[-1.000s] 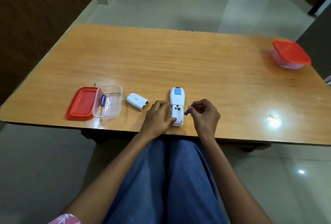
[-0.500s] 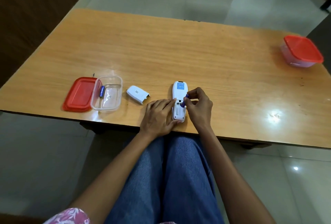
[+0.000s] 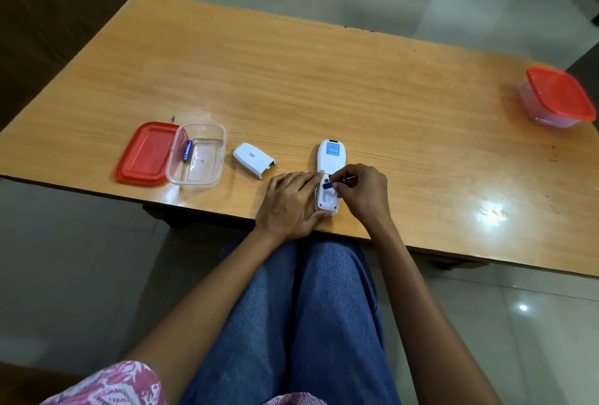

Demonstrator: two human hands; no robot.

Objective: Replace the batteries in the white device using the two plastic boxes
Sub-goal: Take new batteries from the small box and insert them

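Device (image 3: 328, 158) lay face down near the front edge of the table (image 3: 324, 80), battery bay open, cover (image 3: 253, 160) off and lying just to its left. Left hand (image 3: 288, 203) was flat against the device's left side, fingers together, pinning it, not gripping anything else. Right hand (image 3: 363, 192) was pinched shut on a blue battery (image 3: 332, 183), its tip at the upper end of the bay; whether it was going in or coming out could not be told from this view. Bay below the battery looked bare, so no cell seated yet as far as visible. Open box (image 3: 197, 155) sat toward the front left corner with one battery (image 3: 187, 151) inside, its red lid (image 3: 146, 153) partly under it on the left. Closed box (image 3: 557, 98) with a red lid sat at the right edge, well apart, untouched. Judged roughly midway: cover removed, one box opened. Left to do: finish the swap of cells, deal with the closed box, snap the cover back on, relid the open box
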